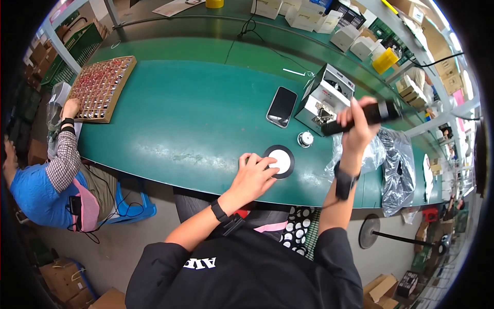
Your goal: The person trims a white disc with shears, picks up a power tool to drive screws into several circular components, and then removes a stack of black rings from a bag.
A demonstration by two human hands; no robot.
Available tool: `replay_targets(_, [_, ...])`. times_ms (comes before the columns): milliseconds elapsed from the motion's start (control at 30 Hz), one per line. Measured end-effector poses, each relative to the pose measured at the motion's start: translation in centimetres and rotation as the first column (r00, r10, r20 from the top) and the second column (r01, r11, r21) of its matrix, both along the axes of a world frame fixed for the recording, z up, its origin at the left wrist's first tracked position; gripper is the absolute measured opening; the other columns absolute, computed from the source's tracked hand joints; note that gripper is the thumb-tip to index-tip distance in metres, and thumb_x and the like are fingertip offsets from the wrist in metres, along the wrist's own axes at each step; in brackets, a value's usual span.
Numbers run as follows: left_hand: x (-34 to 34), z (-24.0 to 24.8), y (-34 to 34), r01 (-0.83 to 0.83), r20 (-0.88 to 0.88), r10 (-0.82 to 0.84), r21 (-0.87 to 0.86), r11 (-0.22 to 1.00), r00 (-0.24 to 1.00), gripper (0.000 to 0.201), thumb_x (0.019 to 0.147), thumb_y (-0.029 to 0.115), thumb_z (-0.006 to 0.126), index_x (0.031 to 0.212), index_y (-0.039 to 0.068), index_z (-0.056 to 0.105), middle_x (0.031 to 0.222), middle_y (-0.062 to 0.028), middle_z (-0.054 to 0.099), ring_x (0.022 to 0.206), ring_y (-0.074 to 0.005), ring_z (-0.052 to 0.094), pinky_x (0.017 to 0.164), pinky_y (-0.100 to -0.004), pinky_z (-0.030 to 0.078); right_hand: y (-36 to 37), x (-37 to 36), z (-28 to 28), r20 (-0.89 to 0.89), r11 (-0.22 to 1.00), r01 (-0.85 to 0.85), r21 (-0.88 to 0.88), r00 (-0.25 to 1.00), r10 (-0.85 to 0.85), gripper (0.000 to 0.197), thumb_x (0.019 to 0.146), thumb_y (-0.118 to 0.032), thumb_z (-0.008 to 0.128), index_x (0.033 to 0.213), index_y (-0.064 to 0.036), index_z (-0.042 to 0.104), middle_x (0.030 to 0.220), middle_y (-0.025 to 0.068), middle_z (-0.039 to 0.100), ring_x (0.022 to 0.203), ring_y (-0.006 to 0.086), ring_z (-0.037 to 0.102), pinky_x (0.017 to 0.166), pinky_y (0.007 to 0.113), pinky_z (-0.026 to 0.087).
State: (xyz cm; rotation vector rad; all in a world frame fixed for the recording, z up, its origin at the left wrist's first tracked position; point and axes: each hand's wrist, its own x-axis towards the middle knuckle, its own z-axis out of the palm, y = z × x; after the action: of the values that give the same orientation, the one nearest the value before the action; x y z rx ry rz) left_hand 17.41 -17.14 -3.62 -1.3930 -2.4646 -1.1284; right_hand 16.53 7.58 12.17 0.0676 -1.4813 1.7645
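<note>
On the green table lies a round disc [280, 160], white in the middle with a black rim. My left hand [252, 177] rests at its left edge, fingers spread, fingertips touching the rim. My right hand [358, 126] is raised at the right, closed around a black cylindrical tool [373, 114] that is held nearly level and partly blurred. Its exact kind cannot be made out. Beyond the disc sits a small round silver part [305, 139]. Behind that stands a grey boxy machine [325, 100], partly hidden by my right hand and the tool.
A phone [282, 106] lies left of the machine. Clear plastic bags [399, 170] spread at the right. A divided cardboard tray [105, 87] of small parts is at the far left, where a co-worker's hand [71, 108] reaches in. White boxes [304, 16] and yellow tape [385, 61] stand at the back.
</note>
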Motion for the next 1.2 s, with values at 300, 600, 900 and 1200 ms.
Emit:
replay_targets(300, [-0.2,0.3,0.2,0.006,0.034,-0.007,0.022,1.000,0.999,0.030,0.077,0.019,0.080,0.106,0.017,0.076,0.127,0.0025,0.060,0.102,-0.0239,0.052,0.104,-0.0479,0.033,-7.0,7.9,-5.5,0.010,0.992,-0.123,0.032,0.992,0.123,0.026,0.090,0.008,0.060,0.109,-0.0025,0.046,0.074,0.0077,0.053,0.052,0.0165,0.052,0.054,0.034,0.050])
replay_targets(600, [-0.2,0.4,0.3,-0.002,0.027,0.002,0.013,1.000,1.000,0.029,0.077,0.019,0.080,0.105,0.016,0.076,0.127,0.0021,0.060,0.103,-0.0236,0.052,0.104,-0.0481,0.033,-7.1,7.2,-7.6,0.062,0.991,-0.134,0.028,0.989,0.132,0.027,0.088,0.011,0.062,0.104,-0.0025,0.044,0.073,0.0079,0.053,0.055,0.0159,0.052,0.055,0.032,0.050])
replay_targets(900, [-0.1,0.3,0.3,-0.009,0.027,0.009,0.013,1.000,1.000,0.027,0.078,0.019,0.079,0.105,0.016,0.076,0.126,0.0018,0.060,0.104,-0.0233,0.052,0.104,-0.0479,0.032,-8.2,6.8,-6.8,0.184,0.991,-0.067,0.120,0.982,0.044,0.025,0.089,0.006,0.060,0.106,-0.0034,0.045,0.069,0.0066,0.050,0.052,0.0162,0.049,0.056,0.034,0.048])
replay_targets(1200, [0.0,0.4,0.2,0.007,0.040,-0.008,0.039,0.999,0.999,0.025,0.078,0.018,0.078,0.102,0.013,0.076,0.124,-0.0002,0.060,0.108,-0.0238,0.051,0.105,-0.0506,0.032,-7.8,7.3,-6.5,0.088,0.992,-0.072,0.106,0.994,0.063,0.031,0.088,0.010,0.064,0.110,-0.0018,0.046,0.072,0.0080,0.058,0.058,0.0155,0.057,0.058,0.030,0.051])
